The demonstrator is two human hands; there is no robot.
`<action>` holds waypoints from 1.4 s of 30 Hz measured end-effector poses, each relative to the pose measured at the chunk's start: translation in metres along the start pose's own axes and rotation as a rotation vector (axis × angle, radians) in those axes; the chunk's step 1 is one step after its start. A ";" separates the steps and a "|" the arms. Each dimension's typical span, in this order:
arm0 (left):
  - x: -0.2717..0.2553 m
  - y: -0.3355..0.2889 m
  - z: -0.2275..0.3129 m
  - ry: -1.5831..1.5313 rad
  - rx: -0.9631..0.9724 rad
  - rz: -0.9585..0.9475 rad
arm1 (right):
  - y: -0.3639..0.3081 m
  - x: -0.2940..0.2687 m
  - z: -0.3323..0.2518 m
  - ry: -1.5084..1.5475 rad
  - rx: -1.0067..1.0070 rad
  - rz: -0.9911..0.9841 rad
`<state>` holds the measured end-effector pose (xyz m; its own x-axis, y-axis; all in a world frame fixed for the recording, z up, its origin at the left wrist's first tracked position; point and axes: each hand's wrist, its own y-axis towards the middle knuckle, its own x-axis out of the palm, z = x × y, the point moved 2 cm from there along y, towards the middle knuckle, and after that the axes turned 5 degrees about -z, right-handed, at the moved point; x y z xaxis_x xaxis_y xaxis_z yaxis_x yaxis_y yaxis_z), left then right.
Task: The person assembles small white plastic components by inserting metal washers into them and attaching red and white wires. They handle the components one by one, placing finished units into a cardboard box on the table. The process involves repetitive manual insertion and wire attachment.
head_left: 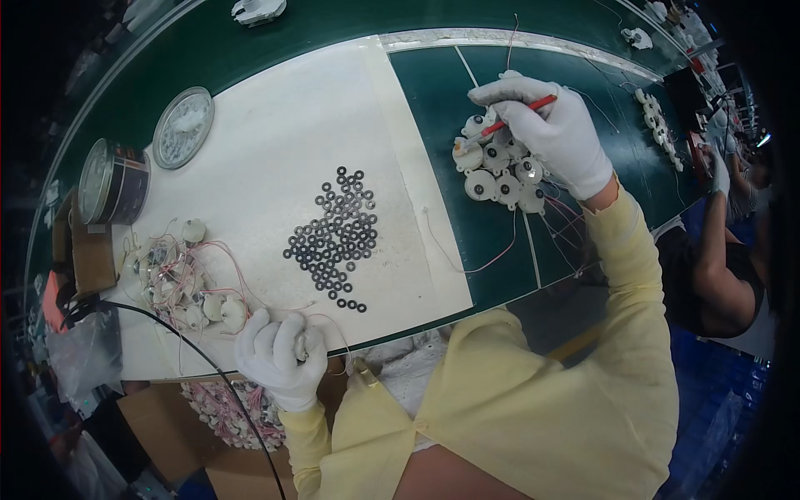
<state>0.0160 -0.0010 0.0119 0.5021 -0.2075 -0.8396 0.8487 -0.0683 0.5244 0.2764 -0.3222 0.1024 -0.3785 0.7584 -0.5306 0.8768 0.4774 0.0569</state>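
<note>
My right hand [554, 133], in a white glove, pinches a slim red-handled brush [521, 115]. Its pale tip sits at a cluster of round white motors [481, 185] with dark centres, on the green mat; contact is unclear. Thin pink wires trail from the cluster. At the table's near edge, my gloved left hand [282, 354] is closed, fingers curled around something small and greyish that is mostly hidden. Close beside it lies a tangled heap of white motors with pink wires [187, 279]. Many small black rings [337, 225] lie on the white sheet between my hands.
An open tin can [125, 183] and a round lid [183, 127] with whitish residue stand at the left. Below the table edge, a cardboard box [167, 417] holds more wired parts. A black cable [192, 346] crosses the left. Another person's arm [708, 242] shows at right.
</note>
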 end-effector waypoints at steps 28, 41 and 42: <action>0.001 0.004 0.002 0.059 0.045 0.034 | -0.049 -0.015 0.035 0.282 0.161 0.215; -0.001 0.001 0.002 0.012 0.009 0.025 | -0.061 -0.025 0.042 0.361 0.140 0.296; 0.000 0.001 0.002 0.022 0.020 0.030 | -0.060 -0.025 0.040 0.371 0.118 0.297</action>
<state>0.0167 -0.0029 0.0127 0.5307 -0.1886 -0.8263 0.8299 -0.0821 0.5518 0.2452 -0.3872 0.0781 -0.1688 0.9713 -0.1678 0.9823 0.1798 0.0528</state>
